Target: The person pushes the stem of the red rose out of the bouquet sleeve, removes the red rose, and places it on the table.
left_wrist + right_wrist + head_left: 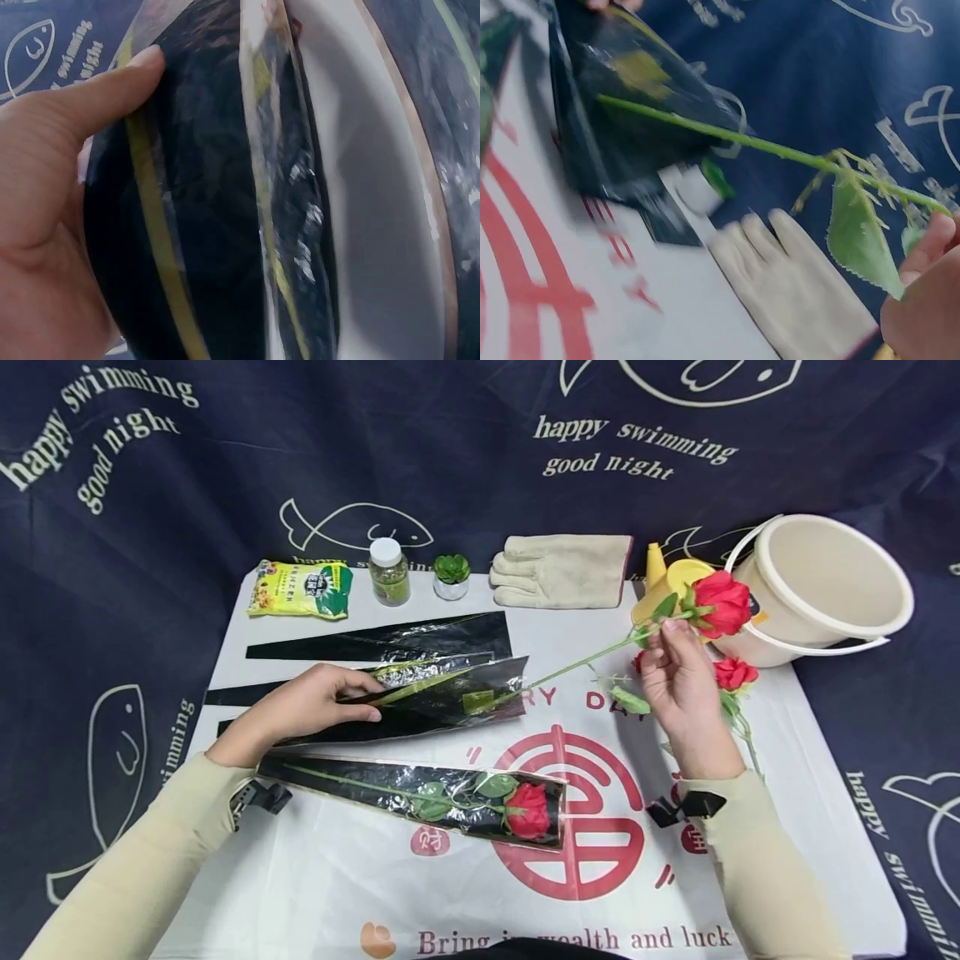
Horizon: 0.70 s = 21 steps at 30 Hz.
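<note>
My left hand (318,697) grips a black flower sleeve (427,710) with a clear front, thumb on the near side. In the left wrist view that sleeve (214,187) bends away from the thumb. Just under its bloom, a red artificial rose (723,604) is pinched by my right hand (682,693). Its green stem (780,150) slants down, and the lower end lies inside the sleeve's wide mouth. A leaf (861,232) hangs from the stem near my right fingers. Closer to me, a second rose (528,810) lies in its own black sleeve (337,785).
More black sleeves (450,635) lie behind the left hand. Another rose (735,673) rests right of the right hand. Along the back stand a yellow packet (300,589), a jar (389,577), a small potted plant (452,578), a glove (562,572), a yellow watering can (652,597) and a bucket (780,610).
</note>
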Available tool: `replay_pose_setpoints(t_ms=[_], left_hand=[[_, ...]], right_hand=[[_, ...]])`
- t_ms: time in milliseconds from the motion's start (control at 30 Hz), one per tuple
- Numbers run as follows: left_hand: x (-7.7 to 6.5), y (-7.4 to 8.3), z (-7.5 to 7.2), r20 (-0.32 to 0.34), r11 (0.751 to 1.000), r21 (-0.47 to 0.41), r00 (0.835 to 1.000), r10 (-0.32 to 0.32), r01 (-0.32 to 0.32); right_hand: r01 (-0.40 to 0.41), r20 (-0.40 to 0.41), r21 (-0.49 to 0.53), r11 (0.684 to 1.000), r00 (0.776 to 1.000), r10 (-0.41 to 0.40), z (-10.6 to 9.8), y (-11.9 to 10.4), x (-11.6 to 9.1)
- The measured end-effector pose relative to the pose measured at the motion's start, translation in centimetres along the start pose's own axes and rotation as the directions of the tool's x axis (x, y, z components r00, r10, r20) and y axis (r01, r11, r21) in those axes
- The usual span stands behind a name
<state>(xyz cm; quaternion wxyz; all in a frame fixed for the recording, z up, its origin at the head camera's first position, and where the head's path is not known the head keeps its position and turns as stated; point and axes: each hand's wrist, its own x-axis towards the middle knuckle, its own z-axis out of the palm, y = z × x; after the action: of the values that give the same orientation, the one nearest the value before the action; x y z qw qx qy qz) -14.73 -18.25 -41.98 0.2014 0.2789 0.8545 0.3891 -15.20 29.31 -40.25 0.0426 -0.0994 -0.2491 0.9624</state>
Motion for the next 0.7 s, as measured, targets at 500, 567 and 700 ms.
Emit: replay_pose_setpoints(t_ms=[500, 567, 700], left_hand=[[1.9, -4.7, 0.8, 0.039, 0.978, 0.172, 0.991, -0.129, 0.120], [2.0, -4.5, 0.9, 0.013, 0.960, 0.249, 0.990, -0.138, 0.130], [2.2, -4.0, 1.2, -0.023, 0.918, 0.367, 0.988, -0.151, 0.149]], right_hand=[[0.026, 0.175, -0.321, 0.947, 0.984, 0.033, -1.0, -7.8, 0.0], [0.002, 0.184, -0.518, 0.855, 0.977, 0.109, -1.3, -7.8, 0.0], [0.005, 0.122, -0.866, 0.500, 0.972, 0.200, -1.8, -6.8, 0.4]])
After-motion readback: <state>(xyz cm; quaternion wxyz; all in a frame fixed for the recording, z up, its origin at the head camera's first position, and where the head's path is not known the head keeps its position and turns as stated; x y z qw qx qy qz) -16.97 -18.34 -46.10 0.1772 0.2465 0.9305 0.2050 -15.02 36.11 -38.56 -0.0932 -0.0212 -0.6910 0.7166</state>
